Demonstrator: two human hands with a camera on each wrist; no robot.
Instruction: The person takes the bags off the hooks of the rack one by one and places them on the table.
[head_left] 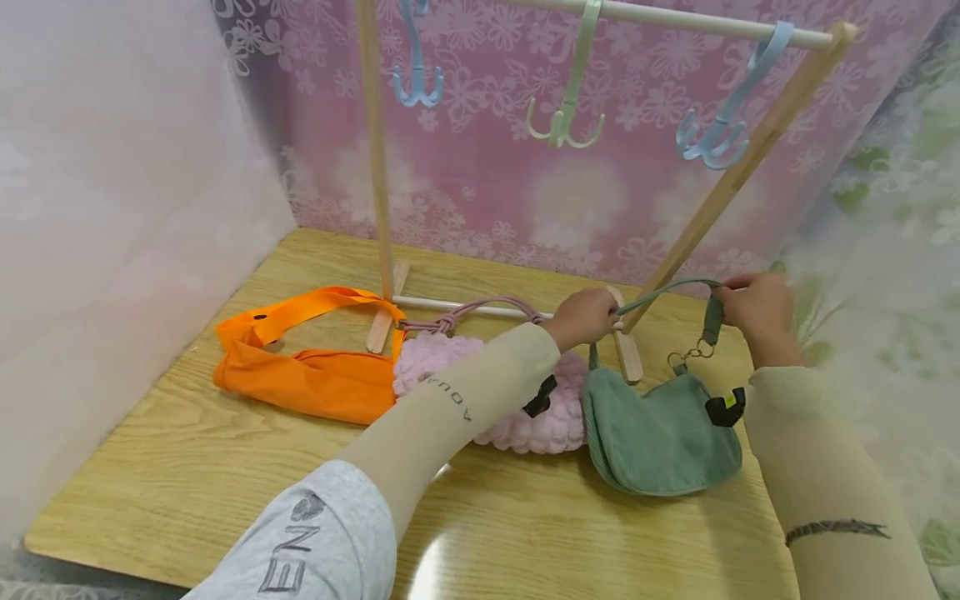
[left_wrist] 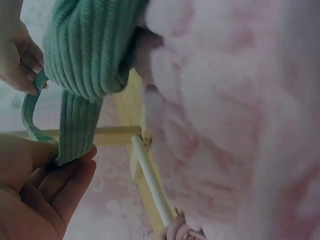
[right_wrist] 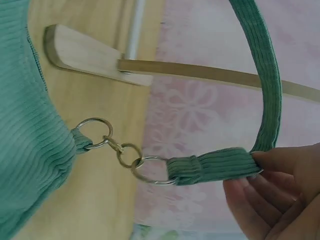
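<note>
A green corduroy shoulder bag point(head_left: 663, 437) sits at the table's right side, its strap point(head_left: 663, 293) raised between both hands. My left hand point(head_left: 585, 318) pinches the strap near its left end; in the left wrist view the ribbed band point(left_wrist: 77, 125) lies between thumb and fingers. At the other end, my right hand point(head_left: 761, 310) pinches the strap just above the metal rings point(right_wrist: 129, 155) that join it to the bag. A fluffy pink bag point(head_left: 536, 433) lies left of the green one, partly hidden by my left forearm. Beyond it lies an orange bag point(head_left: 330, 383).
Behind the bags stands a wooden rack with a white top rail point(head_left: 675, 18). From it hang a blue hook point(head_left: 417, 83), a green hook point(head_left: 566, 117) and another blue hook point(head_left: 712, 142). The rack's right foot point(head_left: 628, 354) stands behind the green bag.
</note>
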